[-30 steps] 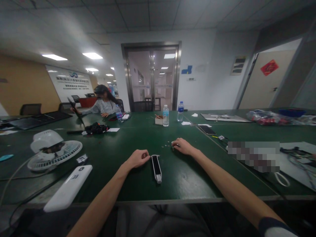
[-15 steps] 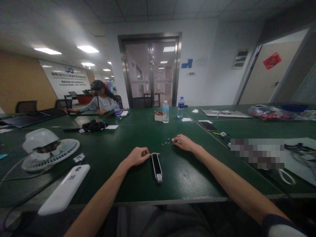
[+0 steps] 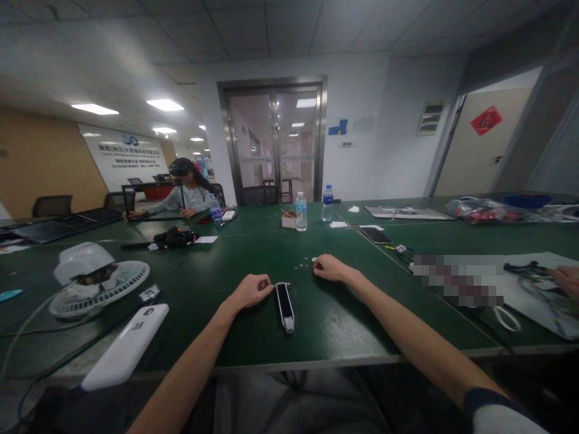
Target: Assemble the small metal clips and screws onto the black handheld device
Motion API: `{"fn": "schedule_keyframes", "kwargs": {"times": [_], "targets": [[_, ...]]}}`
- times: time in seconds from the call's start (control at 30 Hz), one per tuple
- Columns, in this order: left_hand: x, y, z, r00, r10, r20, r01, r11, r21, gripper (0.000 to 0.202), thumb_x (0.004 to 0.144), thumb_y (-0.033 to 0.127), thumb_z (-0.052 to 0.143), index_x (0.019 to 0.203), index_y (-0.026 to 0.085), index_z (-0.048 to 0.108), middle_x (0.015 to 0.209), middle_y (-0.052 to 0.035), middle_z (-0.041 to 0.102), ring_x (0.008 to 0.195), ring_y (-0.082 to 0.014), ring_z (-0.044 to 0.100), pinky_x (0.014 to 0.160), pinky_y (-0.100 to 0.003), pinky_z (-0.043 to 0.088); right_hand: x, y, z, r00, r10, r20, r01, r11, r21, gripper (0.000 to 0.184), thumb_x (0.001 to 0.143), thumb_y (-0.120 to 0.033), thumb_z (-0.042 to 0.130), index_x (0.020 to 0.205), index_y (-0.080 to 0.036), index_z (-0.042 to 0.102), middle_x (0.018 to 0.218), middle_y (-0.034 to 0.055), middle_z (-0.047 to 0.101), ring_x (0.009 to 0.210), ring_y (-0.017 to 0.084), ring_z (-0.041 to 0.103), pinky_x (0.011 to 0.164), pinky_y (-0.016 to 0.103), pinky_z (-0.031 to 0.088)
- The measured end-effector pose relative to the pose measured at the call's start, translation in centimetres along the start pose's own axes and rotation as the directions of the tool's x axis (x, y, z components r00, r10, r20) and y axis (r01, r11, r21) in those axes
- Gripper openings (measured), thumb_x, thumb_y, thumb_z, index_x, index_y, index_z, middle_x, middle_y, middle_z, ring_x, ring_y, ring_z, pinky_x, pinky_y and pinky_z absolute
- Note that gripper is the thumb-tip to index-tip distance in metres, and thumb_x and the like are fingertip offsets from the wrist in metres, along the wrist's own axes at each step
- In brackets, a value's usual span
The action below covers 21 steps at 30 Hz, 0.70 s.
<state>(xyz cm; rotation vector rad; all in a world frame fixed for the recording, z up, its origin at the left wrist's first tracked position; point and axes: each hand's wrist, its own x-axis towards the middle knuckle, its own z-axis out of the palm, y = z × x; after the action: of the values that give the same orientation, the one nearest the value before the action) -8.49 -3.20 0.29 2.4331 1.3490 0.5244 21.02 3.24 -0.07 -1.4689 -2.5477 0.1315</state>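
A long, narrow piece with a black face and a pale frame (image 3: 284, 306) lies on the green table (image 3: 253, 343), its metallic end towards me. My left hand (image 3: 251, 291) rests beside the far end of that piece with its fingers curled closed. Whether it pinches the thin part there is too small to tell. Further off and to the right, my right hand (image 3: 331, 268) is lowered to the tabletop, fingers bent together. What they hold, if anything, is hidden. Several tiny washer-like parts (image 3: 301, 266) lie scattered just left of its fingertips.
To the left are a white fan (image 3: 129, 282), a white numbered case (image 3: 129, 346) and cables. Water bottles (image 3: 301, 214) and a small box (image 3: 288, 222) stand further back. A phone (image 3: 376, 235) lies right of them. Another person's hand (image 3: 567, 280) is at the right edge; a person sits far left.
The view has shifted slightly. My right hand has turned, so its fingertips show less. Another person's hand has come in at the right edge. My left hand stays by the narrow piece.
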Motion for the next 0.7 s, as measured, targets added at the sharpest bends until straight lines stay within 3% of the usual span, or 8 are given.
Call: {"fn": "schedule_keyframes", "kwargs": {"times": [0.17,0.33,0.7], "targets": [[0.0,-0.1,0.0,1.0,-0.012,0.016,0.012,1.0,-0.009,0.037,0.085,0.047,0.045,0.085,0.015,0.063,0.068,-0.0006,0.056,0.061,-0.0129,0.048,0.056,-0.024,0.036,-0.8,0.4,-1.3,0.992,0.047,-0.116,-0.052,0.998,-0.039,0.021,0.085,-0.022,0.049,0.086,-0.014,0.068,0.09,0.0094,0.069,0.082,0.017,0.061,0.071,0.022,0.04],[0.2,0.0,-0.1,1.0,0.013,0.028,-0.013,1.0,0.0,0.036,0.085,0.046,0.045,0.084,0.015,0.063,0.068,-0.0011,0.057,0.061,-0.0133,0.049,0.056,-0.024,0.036,-1.7,1.8,-1.8,0.996,0.087,0.006,-0.087,0.996,-0.032,0.02,0.087,-0.025,0.05,0.091,-0.016,0.067,0.09,0.0073,0.069,0.08,0.017,0.062,0.067,0.021,0.04],[0.4,0.6,-0.5,0.998,0.006,0.07,-0.005,1.0,-0.008,0.035,0.085,0.046,0.045,0.084,0.015,0.062,0.068,-0.0015,0.059,0.06,-0.0137,0.05,0.057,-0.025,0.037,-1.5,2.5,-0.9,1.0,0.013,0.011,-0.013,0.999,-0.052,0.019,0.083,-0.024,0.051,0.086,-0.018,0.069,0.085,0.006,0.07,0.075,0.017,0.063,0.065,0.022,0.04]]}}
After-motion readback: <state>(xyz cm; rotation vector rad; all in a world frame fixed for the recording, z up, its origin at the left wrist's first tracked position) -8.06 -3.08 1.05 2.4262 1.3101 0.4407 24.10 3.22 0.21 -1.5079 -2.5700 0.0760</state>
